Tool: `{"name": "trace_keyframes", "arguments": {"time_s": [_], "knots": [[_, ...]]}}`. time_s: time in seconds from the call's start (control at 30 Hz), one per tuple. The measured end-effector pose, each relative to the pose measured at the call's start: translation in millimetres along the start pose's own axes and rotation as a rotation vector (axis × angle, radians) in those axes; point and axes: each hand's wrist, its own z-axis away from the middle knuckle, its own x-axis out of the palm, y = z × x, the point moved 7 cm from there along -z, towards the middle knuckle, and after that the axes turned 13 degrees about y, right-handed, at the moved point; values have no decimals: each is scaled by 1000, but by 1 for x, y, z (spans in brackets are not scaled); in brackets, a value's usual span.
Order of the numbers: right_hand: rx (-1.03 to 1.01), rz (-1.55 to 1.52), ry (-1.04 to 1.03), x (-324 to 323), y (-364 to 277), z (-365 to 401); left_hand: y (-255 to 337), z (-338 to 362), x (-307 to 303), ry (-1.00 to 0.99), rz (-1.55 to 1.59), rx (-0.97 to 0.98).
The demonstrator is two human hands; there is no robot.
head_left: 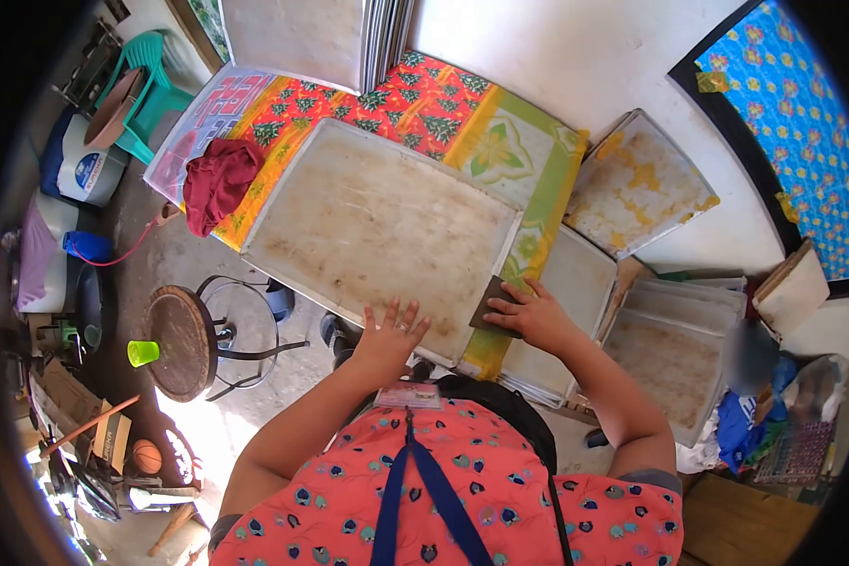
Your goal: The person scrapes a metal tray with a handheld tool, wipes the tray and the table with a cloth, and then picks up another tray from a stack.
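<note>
A large stained metal tray (387,208) lies flat on the cloth-covered table in front of me. My left hand (387,341) rests at its near edge, fingers spread, holding nothing. My right hand (535,319) grips a dark brown rectangular pad (491,307), perhaps sandpaper or a scouring pad, at the tray's near right corner. The fingers lie over the pad's right side, and its underside is hidden. Brownish marks and small dark spots cover the tray's surface.
A maroon cloth (223,184) lies left of the tray. More trays stand upright at the back (297,38), lean on the wall (641,184) and are stacked at right (665,363). A round stool (181,344) with a green cup (142,353) stands left.
</note>
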Motion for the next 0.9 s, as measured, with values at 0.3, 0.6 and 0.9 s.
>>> {"name": "trace_keyframes", "arguments": {"time_s": [0.3, 0.6, 0.9], "knots": [[3, 4, -78, -6, 0, -12, 1, 2, 1, 3, 0, 0], [23, -12, -72, -10, -2, -14, 1, 0, 0, -24, 7, -16], [6, 1, -49, 0, -1, -21, 1, 2, 1, -9, 46, -27]]}}
